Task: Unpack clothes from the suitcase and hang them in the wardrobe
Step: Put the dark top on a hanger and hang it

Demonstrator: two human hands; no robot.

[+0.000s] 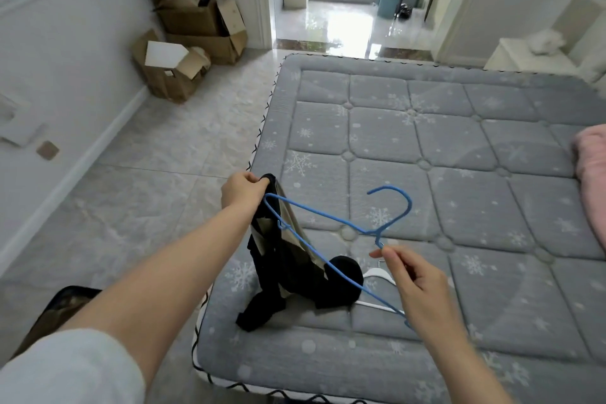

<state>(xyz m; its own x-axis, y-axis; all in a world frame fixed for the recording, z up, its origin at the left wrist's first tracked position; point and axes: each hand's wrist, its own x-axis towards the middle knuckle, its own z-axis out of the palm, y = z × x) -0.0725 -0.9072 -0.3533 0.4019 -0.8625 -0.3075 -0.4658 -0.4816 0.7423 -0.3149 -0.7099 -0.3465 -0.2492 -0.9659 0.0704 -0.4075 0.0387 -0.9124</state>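
- Left hand (242, 191) out over the near-left edge of the grey quilted snowflake-print mattress (459, 154), fingers curled and pinching the top bunch of one black and khaki patterned garment (282, 259).
- Garment hanging straight down from those fingers, long axis near vertical, lower end crumpled on the mattress below and towards the right hand.
- Right hand (423, 285) lower and nearer, thumb and forefinger pinched together on the neck of one thin blue wire clothes hanger (331, 233), other fingers curled loosely.
- Hanger held almost flat, long axis running from the left fingers diagonally down past the right palm; hook (398, 203) curving up and away beyond the right fingertips, open end pointing left.
- Far shoulder tip just below the left fingers, touching or just at the cloth, cannot tell whether threaded in.
- One white plastic hanger (377, 275) lying flat on the mattress, beneath the blue wire, just left of the right knuckles, partly under the dark cloth.
- Two hangers counted, one garment in hand.
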